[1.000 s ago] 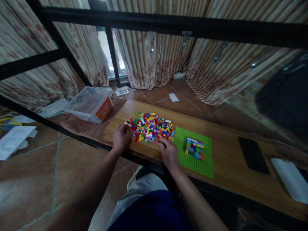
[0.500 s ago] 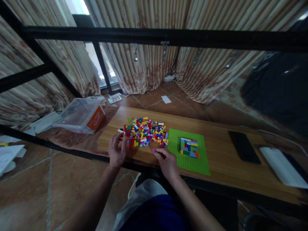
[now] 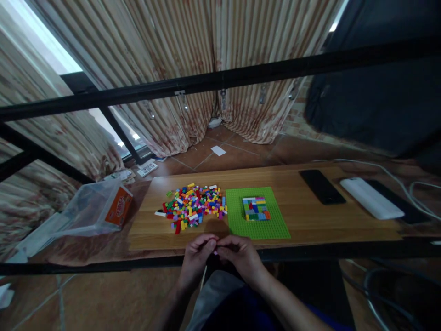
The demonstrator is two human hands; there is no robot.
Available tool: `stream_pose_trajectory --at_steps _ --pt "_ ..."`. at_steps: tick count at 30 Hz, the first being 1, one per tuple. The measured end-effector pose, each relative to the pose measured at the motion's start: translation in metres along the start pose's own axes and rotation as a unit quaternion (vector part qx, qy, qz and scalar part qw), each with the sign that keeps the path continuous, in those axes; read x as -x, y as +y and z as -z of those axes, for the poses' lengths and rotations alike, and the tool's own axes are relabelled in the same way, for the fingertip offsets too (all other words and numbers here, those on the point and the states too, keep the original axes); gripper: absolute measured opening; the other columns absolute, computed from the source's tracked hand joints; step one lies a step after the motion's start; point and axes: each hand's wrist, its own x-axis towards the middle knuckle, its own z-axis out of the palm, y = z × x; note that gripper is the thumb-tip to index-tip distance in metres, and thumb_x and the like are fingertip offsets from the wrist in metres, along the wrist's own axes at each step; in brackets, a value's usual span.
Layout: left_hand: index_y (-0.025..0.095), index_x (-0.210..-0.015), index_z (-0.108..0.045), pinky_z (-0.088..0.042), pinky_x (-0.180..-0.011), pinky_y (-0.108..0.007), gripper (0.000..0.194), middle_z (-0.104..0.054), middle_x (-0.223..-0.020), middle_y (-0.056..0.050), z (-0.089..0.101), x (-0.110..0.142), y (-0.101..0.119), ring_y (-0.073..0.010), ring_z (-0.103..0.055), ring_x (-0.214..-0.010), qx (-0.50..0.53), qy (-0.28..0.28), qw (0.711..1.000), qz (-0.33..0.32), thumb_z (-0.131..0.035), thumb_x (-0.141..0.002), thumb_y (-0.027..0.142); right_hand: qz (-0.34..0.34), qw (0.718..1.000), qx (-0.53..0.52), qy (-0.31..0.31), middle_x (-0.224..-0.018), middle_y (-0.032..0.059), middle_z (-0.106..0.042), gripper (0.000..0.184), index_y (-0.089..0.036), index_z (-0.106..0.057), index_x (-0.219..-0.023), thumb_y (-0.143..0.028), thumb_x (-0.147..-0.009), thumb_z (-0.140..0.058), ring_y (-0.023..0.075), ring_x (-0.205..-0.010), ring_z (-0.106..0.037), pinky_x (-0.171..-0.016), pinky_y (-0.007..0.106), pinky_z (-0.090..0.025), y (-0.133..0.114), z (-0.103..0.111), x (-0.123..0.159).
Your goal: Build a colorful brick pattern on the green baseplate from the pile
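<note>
A pile of small coloured bricks [image 3: 193,210] lies on the wooden table [image 3: 310,220]. Right of it is a green baseplate [image 3: 257,227] carrying a flat block of mixed-colour bricks [image 3: 255,208]. My left hand [image 3: 197,258] and my right hand [image 3: 243,257] meet at the table's near edge, below the pile. Their fingertips are pinched together around a tiny pinkish piece [image 3: 216,251], too small to name. Both hands are closed.
A clear plastic tub with an orange label [image 3: 98,212] lies on its side left of the table. A black phone [image 3: 321,186], a white flat device [image 3: 371,204] and cables [image 3: 406,181] sit at the right. Black frame bars [image 3: 220,80] cross overhead before striped curtains.
Both hands left the brick pile and came together at the table's near edge, pinching a small piece. The view swung up and to the right.
</note>
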Motion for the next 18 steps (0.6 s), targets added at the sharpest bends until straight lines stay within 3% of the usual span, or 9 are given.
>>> stream_pose_trajectory --at_steps 3,7,10,18 --pt "0.016 -0.084 -0.071 -0.049 -0.062 -0.024 0.03 -0.066 -0.072 -0.002 -0.001 -0.007 0.003 -0.0126 -0.058 -0.065 -0.02 0.012 1.0 -0.002 -0.072 -0.072 0.043 -0.003 0.998 -0.063 0.009 -0.064 -0.0007 -0.07 0.022 -0.022 -0.074 -0.077 -0.038 -0.063 -0.081 0.0111 -0.053 -0.058 -0.053 0.025 -0.048 -0.01 0.012 0.005" --pt "0.016 -0.084 -0.07 -0.051 -0.063 -0.025 0.036 -0.067 -0.079 -0.003 0.002 -0.028 0.003 -0.0143 -0.06 -0.07 -0.051 0.075 0.996 -0.016 -0.074 -0.066 0.047 0.012 0.99 -0.104 0.089 -0.075 0.0022 -0.074 0.032 -0.023 -0.075 -0.087 -0.039 -0.061 -0.084 0.0127 -0.062 -0.064 -0.062 0.028 -0.053 -0.026 0.044 0.008" --pt "0.016 -0.083 -0.069 -0.049 -0.06 -0.024 0.04 -0.064 -0.076 -0.002 0.0 -0.039 0.005 -0.013 -0.057 -0.067 -0.053 0.079 0.995 0.002 -0.076 -0.062 0.049 0.017 0.985 -0.113 0.126 -0.077 0.0024 -0.073 0.034 -0.022 -0.075 -0.087 -0.04 -0.059 -0.085 0.0128 -0.064 -0.064 -0.066 0.029 -0.054 -0.036 0.063 0.007" --pt "0.015 -0.089 -0.065 -0.035 -0.048 -0.018 0.033 -0.053 -0.061 0.004 -0.053 -0.017 0.029 -0.0062 -0.045 -0.05 0.003 -0.087 0.993 0.075 -0.068 -0.075 0.045 0.04 0.988 -0.05 0.142 -0.064 -0.0006 -0.065 0.031 -0.021 -0.074 -0.078 -0.043 -0.059 -0.084 0.0119 -0.059 -0.056 -0.058 0.027 -0.047 -0.036 0.057 0.005"
